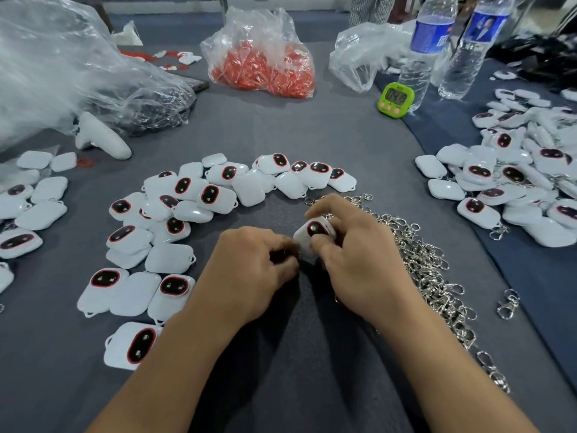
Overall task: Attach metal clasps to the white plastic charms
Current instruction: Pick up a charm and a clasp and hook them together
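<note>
My right hand [356, 254] grips a white plastic charm [313, 234] with a dark oval face ringed in red, held just above the grey cloth. My left hand [253, 264] is curled against the charm's lower left corner, its fingertips pinching something small and dark that I cannot make out. A long heap of silver metal clasps [431, 276] runs along the right of my right hand. Several loose charms [199, 195] lie in an arc in front of and left of my hands.
A second pile of charms [515, 179], some with clasps, lies at the right. A bag of red pieces [265, 64], clear plastic bags [62, 73], a green timer [396, 100], two water bottles [427, 48] and a white controller [100, 139] stand farther back.
</note>
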`<state>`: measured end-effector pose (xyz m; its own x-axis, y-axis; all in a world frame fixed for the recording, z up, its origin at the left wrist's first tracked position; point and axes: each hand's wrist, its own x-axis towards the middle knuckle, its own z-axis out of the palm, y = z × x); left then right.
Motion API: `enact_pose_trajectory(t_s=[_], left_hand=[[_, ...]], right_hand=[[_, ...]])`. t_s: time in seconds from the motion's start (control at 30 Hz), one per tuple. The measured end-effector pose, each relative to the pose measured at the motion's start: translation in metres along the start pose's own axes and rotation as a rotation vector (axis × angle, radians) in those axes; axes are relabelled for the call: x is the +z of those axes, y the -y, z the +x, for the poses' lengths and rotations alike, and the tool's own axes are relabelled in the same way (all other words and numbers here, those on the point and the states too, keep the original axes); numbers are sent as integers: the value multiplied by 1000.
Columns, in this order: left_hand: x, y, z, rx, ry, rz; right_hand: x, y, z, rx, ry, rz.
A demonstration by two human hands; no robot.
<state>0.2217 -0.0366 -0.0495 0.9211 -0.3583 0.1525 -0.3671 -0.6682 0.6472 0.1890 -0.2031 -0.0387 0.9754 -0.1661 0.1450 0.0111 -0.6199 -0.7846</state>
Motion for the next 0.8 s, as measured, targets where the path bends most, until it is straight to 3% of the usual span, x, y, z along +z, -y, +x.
enact_pose_trajectory(t_s=[0.57,0.8], left_hand=[[7,-5,-6,55,-111,27],[6,-7,0,-122,-173,-315]], right_hand=[[-3,-5,2,47,42,86],[-7,-3,5,248,35,597]])
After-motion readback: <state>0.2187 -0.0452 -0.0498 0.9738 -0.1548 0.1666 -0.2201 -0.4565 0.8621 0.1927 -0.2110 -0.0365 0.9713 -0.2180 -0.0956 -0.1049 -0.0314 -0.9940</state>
